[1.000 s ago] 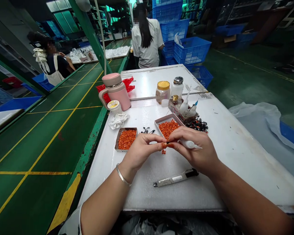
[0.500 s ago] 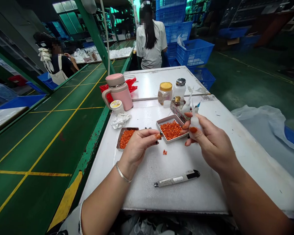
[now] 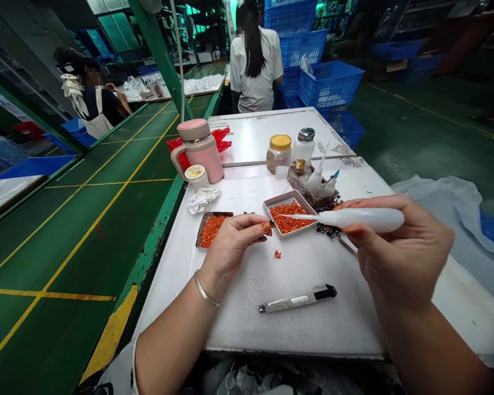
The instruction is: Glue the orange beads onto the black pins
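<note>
Above the white worktable [image 3: 296, 271], the right hand [image 3: 399, 252] grips a slim white applicator bottle [image 3: 362, 219], nozzle over the square tray of orange bits [image 3: 278, 197]. The left hand [image 3: 234, 244] pinches a tiny dark part [image 3: 271, 223] beside that tray.

Head view, downward over table [image 3: 271, 285]

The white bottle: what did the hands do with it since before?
The right hand pulled away from the left hand and swung the bottle level, nozzle pointing left. The left hand still pinches a tiny piece; pen and trays stayed.
</note>
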A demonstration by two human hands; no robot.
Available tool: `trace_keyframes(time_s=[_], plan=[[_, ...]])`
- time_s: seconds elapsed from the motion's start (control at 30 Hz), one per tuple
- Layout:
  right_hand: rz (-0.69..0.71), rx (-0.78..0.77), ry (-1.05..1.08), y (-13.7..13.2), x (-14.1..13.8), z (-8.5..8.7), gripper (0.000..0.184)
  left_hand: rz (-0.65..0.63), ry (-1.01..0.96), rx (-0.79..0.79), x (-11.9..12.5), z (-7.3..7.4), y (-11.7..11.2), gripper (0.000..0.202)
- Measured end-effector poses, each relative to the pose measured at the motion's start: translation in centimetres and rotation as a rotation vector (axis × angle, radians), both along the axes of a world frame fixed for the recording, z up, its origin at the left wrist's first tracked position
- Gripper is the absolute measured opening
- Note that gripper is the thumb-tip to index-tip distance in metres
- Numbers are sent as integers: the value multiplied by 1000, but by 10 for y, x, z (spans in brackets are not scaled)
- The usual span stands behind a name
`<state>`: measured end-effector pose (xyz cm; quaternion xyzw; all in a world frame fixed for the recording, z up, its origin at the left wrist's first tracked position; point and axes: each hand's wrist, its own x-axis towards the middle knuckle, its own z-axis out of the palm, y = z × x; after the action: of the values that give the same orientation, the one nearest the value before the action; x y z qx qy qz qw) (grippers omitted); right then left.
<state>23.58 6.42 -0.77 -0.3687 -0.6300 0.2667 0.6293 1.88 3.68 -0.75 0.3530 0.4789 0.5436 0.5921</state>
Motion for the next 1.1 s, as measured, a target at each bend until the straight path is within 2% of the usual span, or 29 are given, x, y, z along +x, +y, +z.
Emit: trace_keyframes(time_s=[0.1,0.23,0.43,0.57,0.8,1.1], plan=[[-65,-24,113,0,-3,-1,23,-15,44,31,0,0,-1,10],[-55,-36,98,-2,-8,0,20,-39,131,98,1,-2,-2,6],[-48,-11,72,-4,-11,0,18,-3,214,148,1,-2,-3,8],[-86,-5,53,-3,-10,0,19,3,227,147,2,1,-4,8],[-56,-54,58,-5,-10,1,19,-9,234,162,2,3,-5,5],[-60,-27,58,-6,-11,0,17,-3,235,168,2,2,-5,7]])
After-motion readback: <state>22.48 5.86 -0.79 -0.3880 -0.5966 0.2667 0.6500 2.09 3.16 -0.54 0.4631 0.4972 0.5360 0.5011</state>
